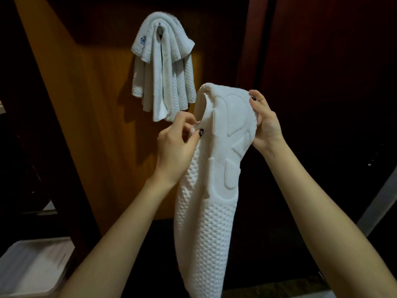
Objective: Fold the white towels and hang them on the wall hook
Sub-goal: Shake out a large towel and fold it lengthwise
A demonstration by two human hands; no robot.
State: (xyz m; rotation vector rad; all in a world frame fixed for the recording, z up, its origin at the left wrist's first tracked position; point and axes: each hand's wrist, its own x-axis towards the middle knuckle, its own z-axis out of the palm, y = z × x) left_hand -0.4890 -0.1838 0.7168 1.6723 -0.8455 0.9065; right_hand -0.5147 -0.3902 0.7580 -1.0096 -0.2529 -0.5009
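A folded white towel [217, 168] with a waffle weave and raised pattern hangs lengthwise between my hands in mid air. My left hand [174, 145] pinches its left edge near the top. My right hand [265, 123] grips the folded top edge on the right. Up on the wooden wall, several white towels [163, 67] hang draped over a small metal hook [160, 24]; one carries a blue embroidered mark. The held towel is below and to the right of the hook, apart from the hung towels.
The orange wooden panel [90, 104] behind the hook runs down to the floor. A white bin or basket [32, 267] stands at the lower left. Dark wooden panels fill the right side, with a pale strip [378, 203] at the lower right.
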